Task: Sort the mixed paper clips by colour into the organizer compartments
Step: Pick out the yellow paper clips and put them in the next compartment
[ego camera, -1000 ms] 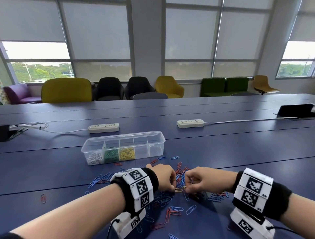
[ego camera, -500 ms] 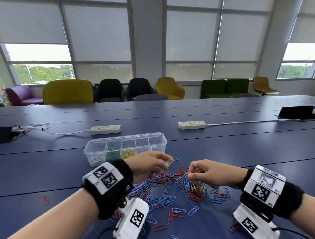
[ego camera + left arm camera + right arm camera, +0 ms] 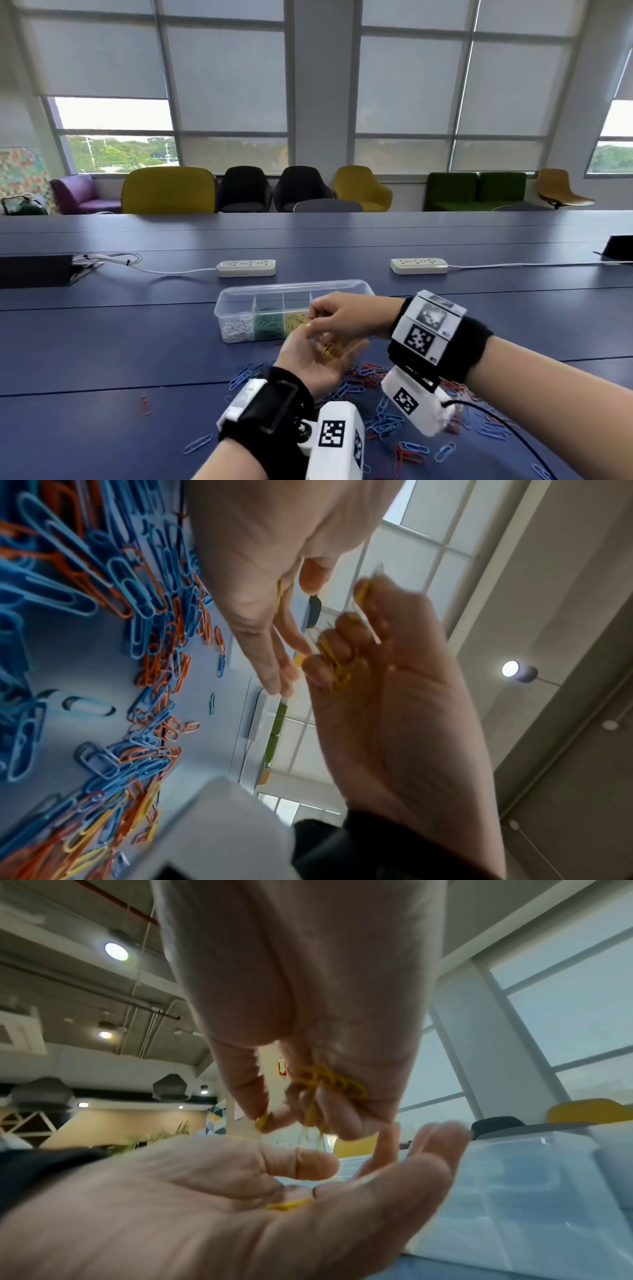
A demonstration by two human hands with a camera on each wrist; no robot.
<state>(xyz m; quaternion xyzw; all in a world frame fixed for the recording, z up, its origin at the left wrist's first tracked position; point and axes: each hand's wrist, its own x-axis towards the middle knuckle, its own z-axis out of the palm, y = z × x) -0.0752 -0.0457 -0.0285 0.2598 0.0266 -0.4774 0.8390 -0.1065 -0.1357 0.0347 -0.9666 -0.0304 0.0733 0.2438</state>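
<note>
My left hand (image 3: 318, 366) lies palm up just in front of the organizer, fingers fairly straight, with yellow paper clips (image 3: 329, 351) resting in the palm. Right above it, my right hand (image 3: 342, 318) pinches a bunch of yellow paper clips (image 3: 329, 1083) in its curled fingers; the left wrist view shows the same bunch (image 3: 335, 664). The clear organizer (image 3: 222, 315) holds white clips (image 3: 236, 330), green clips (image 3: 269, 325) and yellow clips (image 3: 296, 322) in separate compartments. Its right end is hidden behind my hands. A mixed pile of blue and red clips (image 3: 383, 423) lies on the table below.
The blue table (image 3: 102, 342) carries two white power strips (image 3: 246, 268) (image 3: 419, 266) behind the organizer. A stray red clip (image 3: 145, 406) and a blue one (image 3: 198, 444) lie at the left. A few yellow clips (image 3: 85, 840) remain in the pile.
Both hands have risen off the pile toward the organizer. My left hand has turned palm up, and my right hand now hangs over it with yellow clips.
</note>
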